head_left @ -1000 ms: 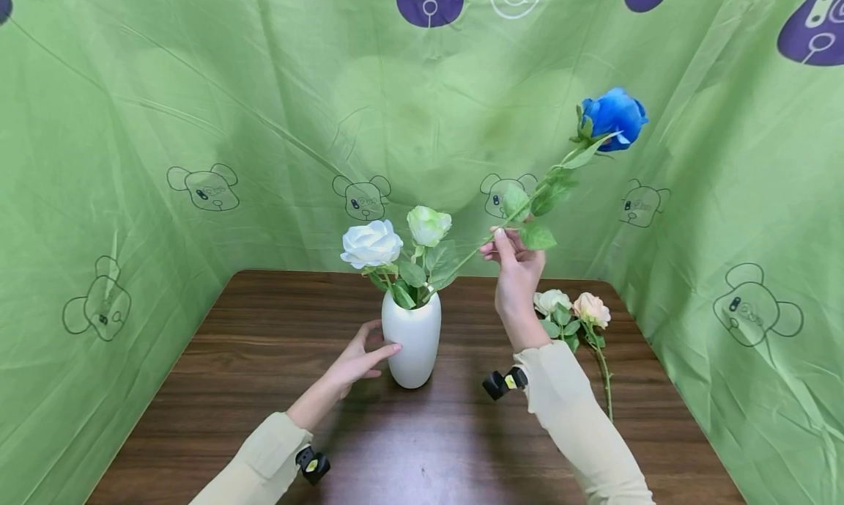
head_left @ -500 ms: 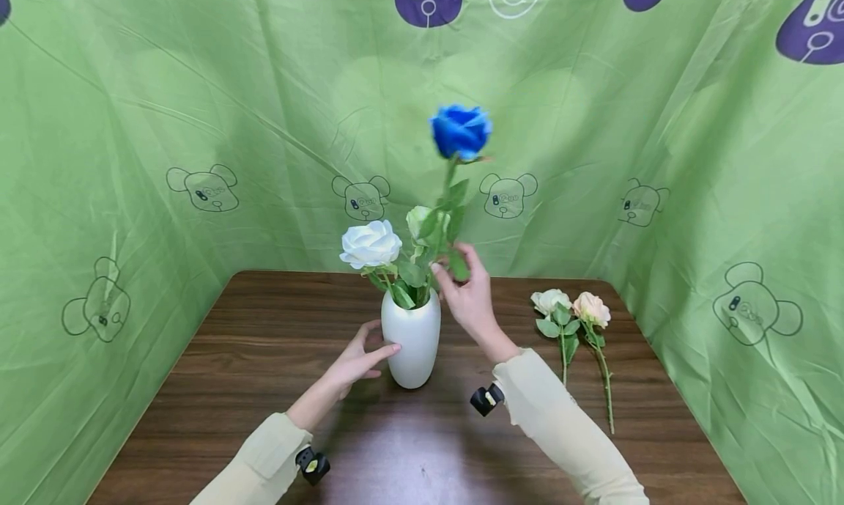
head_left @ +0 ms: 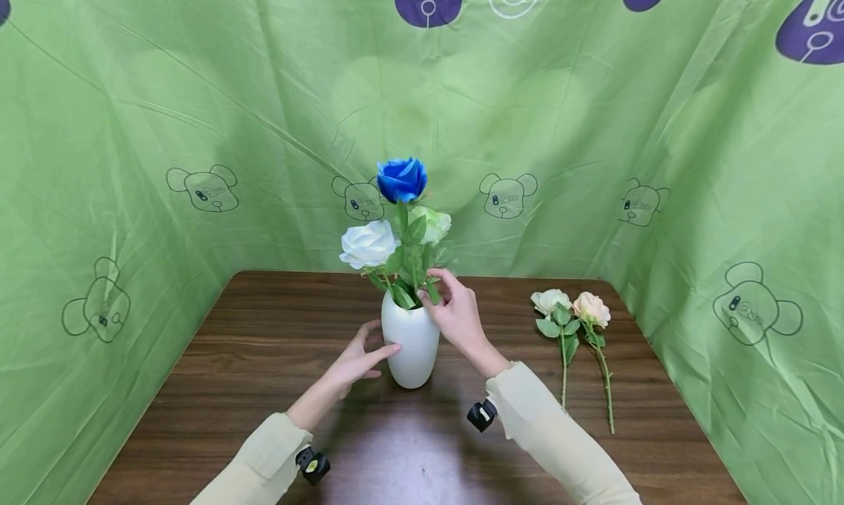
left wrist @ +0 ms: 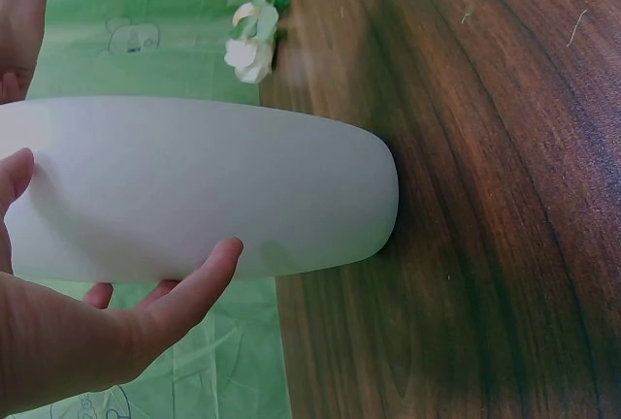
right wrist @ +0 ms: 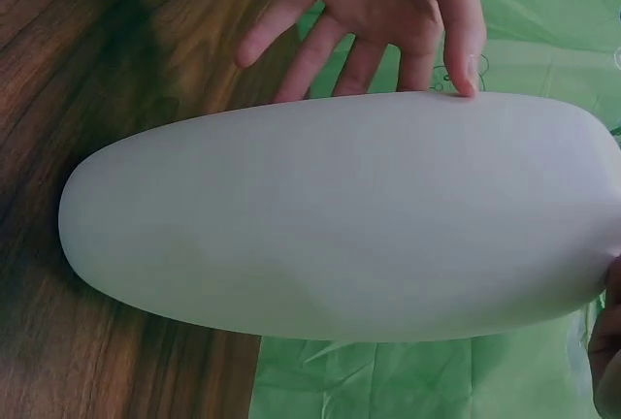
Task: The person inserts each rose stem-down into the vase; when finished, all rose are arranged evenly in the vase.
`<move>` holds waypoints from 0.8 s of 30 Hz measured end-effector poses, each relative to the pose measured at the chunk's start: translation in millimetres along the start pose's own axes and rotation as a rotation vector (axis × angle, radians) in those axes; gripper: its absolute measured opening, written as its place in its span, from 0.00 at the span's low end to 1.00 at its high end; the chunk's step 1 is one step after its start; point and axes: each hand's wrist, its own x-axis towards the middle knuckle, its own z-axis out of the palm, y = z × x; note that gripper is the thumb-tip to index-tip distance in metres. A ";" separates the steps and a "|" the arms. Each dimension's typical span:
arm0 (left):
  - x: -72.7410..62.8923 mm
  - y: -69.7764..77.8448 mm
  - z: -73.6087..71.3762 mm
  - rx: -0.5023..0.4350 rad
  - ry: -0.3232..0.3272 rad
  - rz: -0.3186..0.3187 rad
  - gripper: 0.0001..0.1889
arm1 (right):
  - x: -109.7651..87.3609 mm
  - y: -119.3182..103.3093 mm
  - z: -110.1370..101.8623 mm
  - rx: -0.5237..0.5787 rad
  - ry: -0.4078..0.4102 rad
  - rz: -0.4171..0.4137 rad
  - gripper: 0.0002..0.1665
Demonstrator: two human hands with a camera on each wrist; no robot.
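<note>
A white vase [head_left: 412, 347] stands upright on the table. A white rose [head_left: 370, 245] and a pale green-white rose [head_left: 431, 225] lean out of its mouth. Above them rises a blue rose [head_left: 402, 180], its stem running down to the vase opening among leaves. My right hand [head_left: 456, 313] pinches that stem and its leaves low down, right at the vase rim. My left hand [head_left: 359, 357] rests against the vase's left side, thumb in front; in the right wrist view the left hand's fingers [right wrist: 315, 60] are spread and nearly straight. The stem ends are hidden inside the vase.
On the right of the wooden table [head_left: 250, 388] lie a cream rose [head_left: 552, 302] and a pale pink rose [head_left: 591, 309], stems toward me. Green printed cloth [head_left: 264, 109] surrounds the back and sides.
My right hand has brought the blue rose from the upper right to the vase, turned it upright and lowered it between the other two. My left hand has stayed at the vase.
</note>
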 end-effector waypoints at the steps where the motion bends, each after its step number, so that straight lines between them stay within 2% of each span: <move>1: -0.1 0.2 0.1 0.000 0.001 0.000 0.39 | -0.9 0.1 -0.9 0.017 -0.004 0.010 0.20; 6: -0.6 0.7 0.4 -0.005 -0.001 0.001 0.38 | -5.5 -9.7 -10.7 0.159 -0.035 0.038 0.20; 10: -0.6 0.7 0.7 -0.008 0.001 0.003 0.38 | -8.9 -23.9 -20.9 0.225 -0.018 0.053 0.18; 19: -1.0 0.4 1.3 -0.013 0.004 0.008 0.38 | -13.0 -14.3 -38.0 0.231 0.066 0.105 0.11; 24: 0.0 -0.5 0.9 -0.008 0.001 0.010 0.38 | -7.1 -14.7 -41.1 0.236 0.086 0.110 0.10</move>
